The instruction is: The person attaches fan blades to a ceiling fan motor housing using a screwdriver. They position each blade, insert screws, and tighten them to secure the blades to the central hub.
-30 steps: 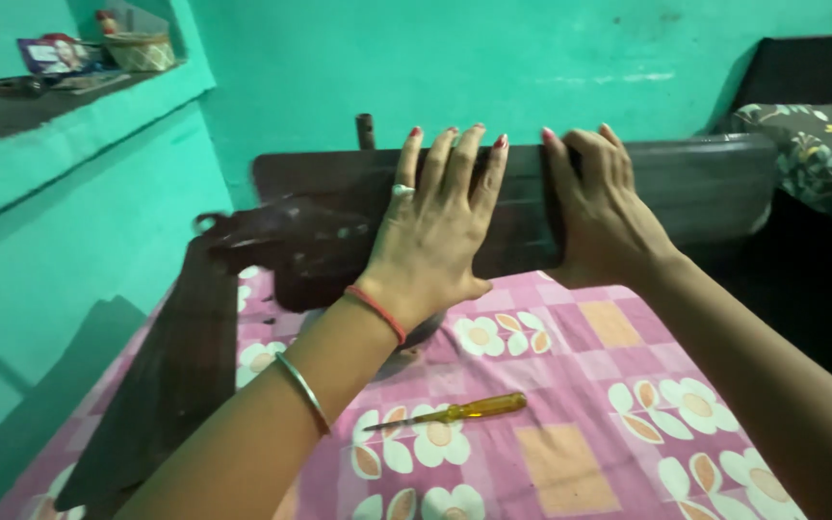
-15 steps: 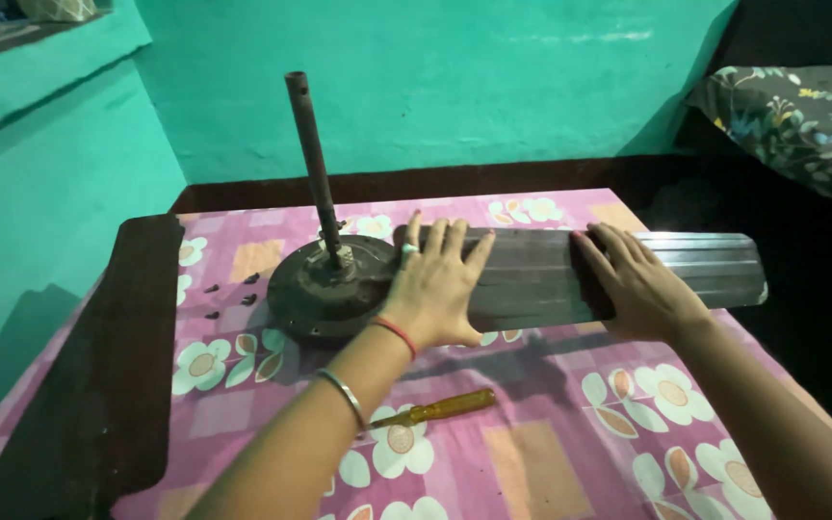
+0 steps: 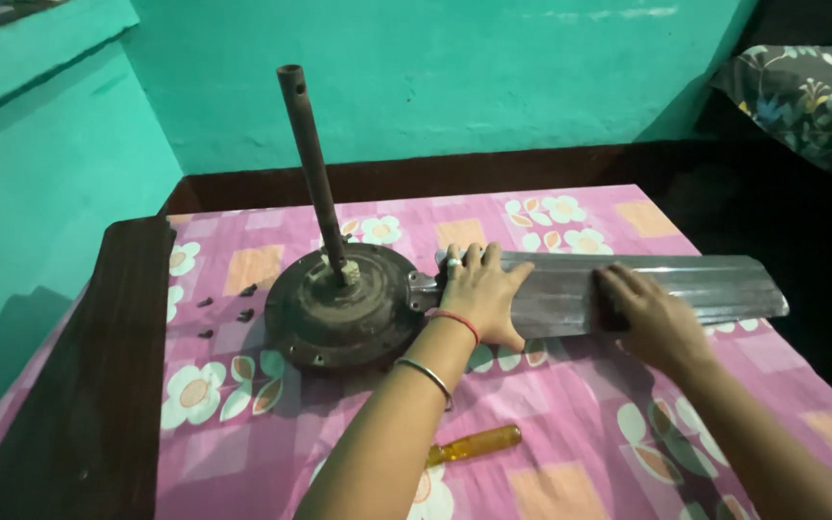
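Observation:
A dark ceiling fan motor (image 3: 344, 306) with an upright rod (image 3: 312, 164) lies on a pink flowered cloth (image 3: 570, 404). A long grey fan blade (image 3: 715, 284) lies flat to its right, its bracket end touching the motor. My left hand (image 3: 481, 294) presses flat on the blade near the motor. My right hand (image 3: 649, 316) rests palm down on the blade's middle. Neither hand wraps around anything.
A yellow-handled screwdriver (image 3: 474, 445) lies on the cloth near my left forearm. Several small dark screws (image 3: 228, 303) sit left of the motor. Another dark blade (image 3: 89, 385) lies along the left edge. A flowered cushion (image 3: 811, 96) is at the far right.
The blade came down from a raised position to lie flat beside the motor. Both hands moved with it, and the blade's bracket end now meets the motor.

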